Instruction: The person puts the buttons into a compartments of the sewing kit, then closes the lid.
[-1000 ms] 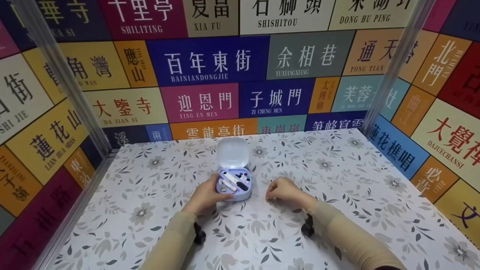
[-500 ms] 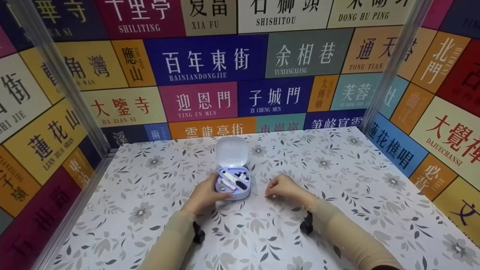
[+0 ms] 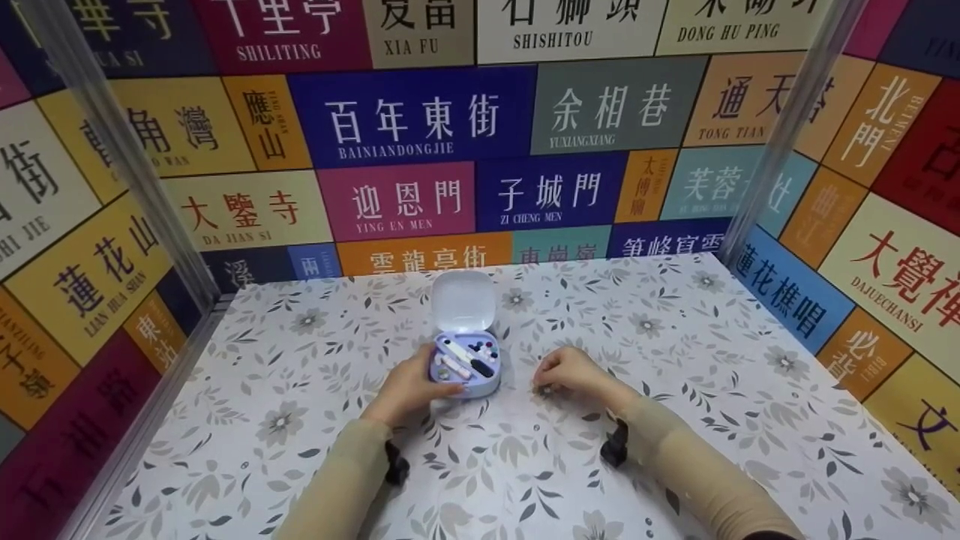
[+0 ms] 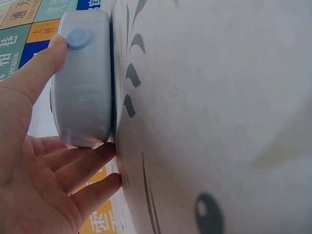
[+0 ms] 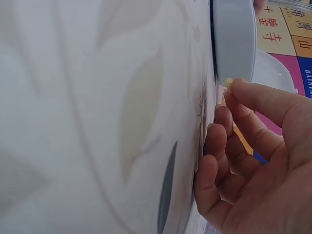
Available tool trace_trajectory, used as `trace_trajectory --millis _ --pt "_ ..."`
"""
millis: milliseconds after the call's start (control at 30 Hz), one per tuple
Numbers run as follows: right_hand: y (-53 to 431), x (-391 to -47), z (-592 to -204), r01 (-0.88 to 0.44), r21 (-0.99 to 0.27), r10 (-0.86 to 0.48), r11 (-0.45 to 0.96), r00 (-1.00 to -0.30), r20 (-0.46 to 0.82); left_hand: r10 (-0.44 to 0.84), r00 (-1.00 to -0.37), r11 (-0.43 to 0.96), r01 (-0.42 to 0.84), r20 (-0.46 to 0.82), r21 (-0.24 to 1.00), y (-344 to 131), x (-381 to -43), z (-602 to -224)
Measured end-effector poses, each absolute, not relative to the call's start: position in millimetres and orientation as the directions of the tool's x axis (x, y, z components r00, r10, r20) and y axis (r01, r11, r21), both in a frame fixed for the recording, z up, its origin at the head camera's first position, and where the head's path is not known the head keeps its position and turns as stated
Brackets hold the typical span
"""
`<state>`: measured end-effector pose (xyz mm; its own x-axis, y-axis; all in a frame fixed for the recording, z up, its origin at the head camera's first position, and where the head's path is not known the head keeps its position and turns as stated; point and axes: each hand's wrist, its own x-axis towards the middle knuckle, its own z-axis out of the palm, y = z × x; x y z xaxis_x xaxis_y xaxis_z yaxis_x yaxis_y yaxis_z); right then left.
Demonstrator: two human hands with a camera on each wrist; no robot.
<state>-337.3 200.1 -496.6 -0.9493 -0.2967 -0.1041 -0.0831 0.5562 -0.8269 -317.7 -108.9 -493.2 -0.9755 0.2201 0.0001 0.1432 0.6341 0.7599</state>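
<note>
A small white-and-lavender hinged case stands on the table with its lid raised. Inside lie a long white tool, a black-ended piece, a shorter pale stick and several tiny dark and coloured bits, too small to identify. My left hand holds the case at its left side. In the left wrist view the thumb touches the front beside a round blue button, and the fingers lie along the side wall. To the right of the case, my right hand pinches a tiny yellow piece between thumb and forefinger, just above the table.
A white cloth with grey flowers and leaves covers the table. Coloured sign panels with lettering enclose the back and sides. Clear corner posts stand at the table's far corners.
</note>
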Motion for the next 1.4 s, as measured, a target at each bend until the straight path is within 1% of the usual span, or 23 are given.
trace_trajectory --millis 200,433,667,1000,1200,1400 --pt "205 -340 -494 -0.11 -0.848 -0.329 0.518 -0.941 -0.079 0.242 -0.97 0.636 0.184 0.032 0.749 -109 -316 -492" --pt "210 -340 -486 -0.058 -0.874 -0.303 0.483 -0.947 -0.105 0.233 -0.973 0.63 0.16 0.011 0.76 -109 -316 -492" --pt "211 -342 -479 -0.087 -0.83 -0.278 0.552 -0.957 -0.084 0.226 -0.974 0.626 0.144 -0.001 0.766 -109 -316 -492" --pt "210 -347 -470 -0.037 -0.803 -0.221 0.594 -0.968 -0.118 0.225 -0.974 0.622 0.149 0.007 0.768 -109 -317 -493" --pt "210 -348 -464 -0.061 -0.797 -0.238 0.601 -0.965 -0.106 0.232 -0.973 0.624 0.162 0.017 0.764 -108 -315 -493" --pt "211 -351 -461 -0.081 -0.799 -0.255 0.596 -0.962 -0.093 0.223 -0.975 0.623 0.144 0.002 0.769 -108 -316 -492"
